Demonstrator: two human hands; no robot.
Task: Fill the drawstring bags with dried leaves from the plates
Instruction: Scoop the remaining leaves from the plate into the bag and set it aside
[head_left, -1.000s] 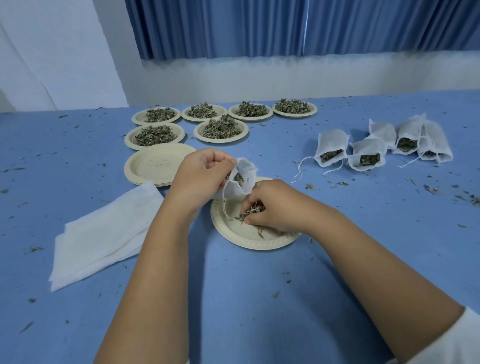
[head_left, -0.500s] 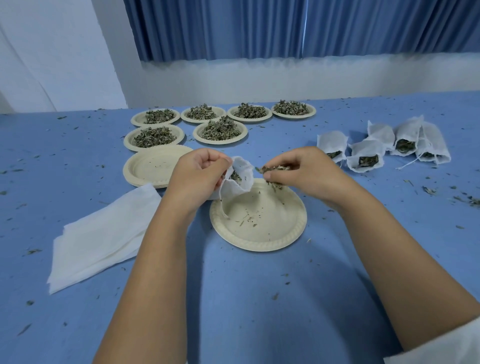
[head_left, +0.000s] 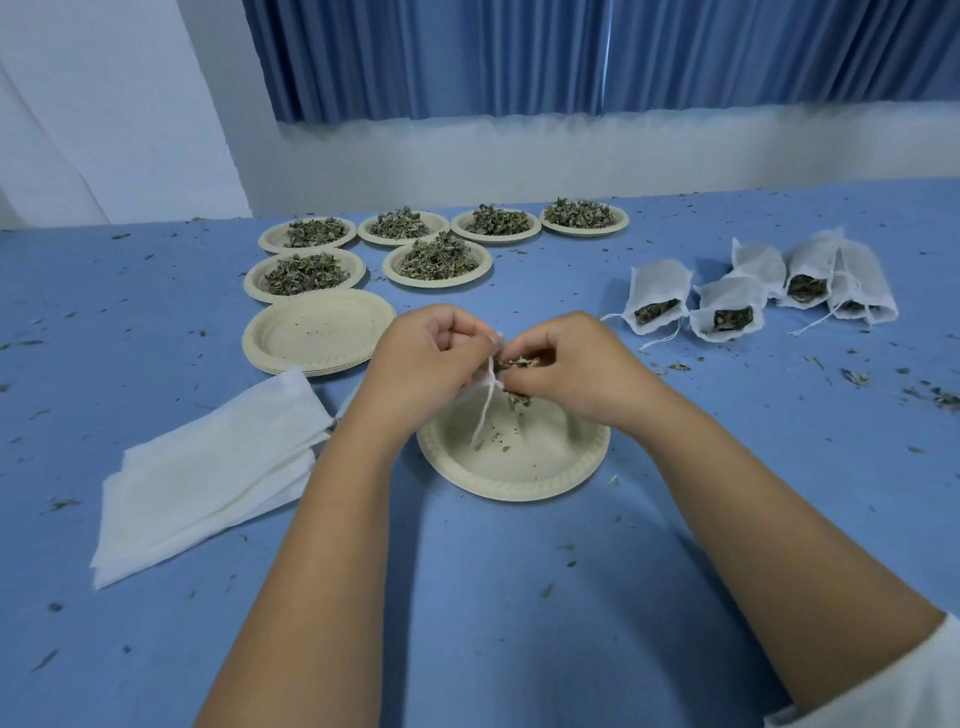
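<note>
The blue table is carrying a crumb-strewn plate directly under both hands, likely catching spills. The left hand is gripping the drawstring bag above it, while the right hand fingers are pinching dried leaves at its mouth.

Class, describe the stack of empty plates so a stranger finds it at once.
On the blue table, find the six plates heaped with leaves. The stack sits just nearer than the left ones. Alone, it is several plates thick and holds only crumbs.
</note>
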